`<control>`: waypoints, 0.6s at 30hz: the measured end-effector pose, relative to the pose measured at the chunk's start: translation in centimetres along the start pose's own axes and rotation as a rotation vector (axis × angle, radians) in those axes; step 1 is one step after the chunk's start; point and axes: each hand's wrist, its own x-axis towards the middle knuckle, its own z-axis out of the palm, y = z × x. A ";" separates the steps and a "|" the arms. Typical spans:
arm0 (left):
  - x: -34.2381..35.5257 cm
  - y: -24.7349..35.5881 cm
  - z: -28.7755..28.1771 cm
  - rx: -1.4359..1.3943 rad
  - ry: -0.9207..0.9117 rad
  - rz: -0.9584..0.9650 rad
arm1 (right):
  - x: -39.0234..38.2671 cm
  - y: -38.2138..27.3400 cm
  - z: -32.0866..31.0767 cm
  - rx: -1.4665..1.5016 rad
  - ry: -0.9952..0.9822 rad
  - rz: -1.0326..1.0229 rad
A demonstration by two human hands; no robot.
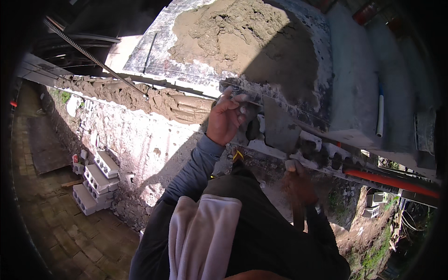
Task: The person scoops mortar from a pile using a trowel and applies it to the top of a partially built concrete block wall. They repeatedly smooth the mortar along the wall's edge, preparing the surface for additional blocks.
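Note:
My left hand [225, 119] is raised over the top of the block wall, beside the end of the mortar bed [182, 108] and close to a thin stretched string. Its fingers are loosely bent and apart, with nothing visible in them. In shadow to the right, my right hand [299, 183] is closed round a trowel, whose handle is mostly hidden by the fingers. The grey trowel blade [282, 125] points away from me, over the hollow blocks [310, 142] of the wall. Wet mortar [233, 35] is heaped on a board [156, 53] just beyond the wall.
A ribbed steel bar [88, 53] slants down to the mortar bed at left. Grey blocks [99, 182] are stacked on the paved ground [70, 233] below. An orange-red pipe [392, 182] runs along the right, under a pale ledge [354, 84].

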 end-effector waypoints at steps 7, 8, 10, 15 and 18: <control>1.0 1.0 3.8 -0.006 -0.133 0.086 | 3.5 -10.4 -1.0 0.177 -0.241 0.183; 0.9 0.9 4.4 -0.015 -0.159 0.089 | 4.6 -10.4 -1.0 0.184 -0.242 0.181; 0.6 1.0 5.1 0.050 -0.150 0.111 | 5.9 -10.9 -1.3 0.183 -0.233 0.140; 1.3 1.8 7.9 0.116 -0.184 0.125 | 9.0 -9.5 -3.1 0.298 -0.028 -0.056; 2.0 2.3 8.8 0.090 -0.202 0.122 | 12.6 -10.9 -4.9 0.277 0.094 -0.160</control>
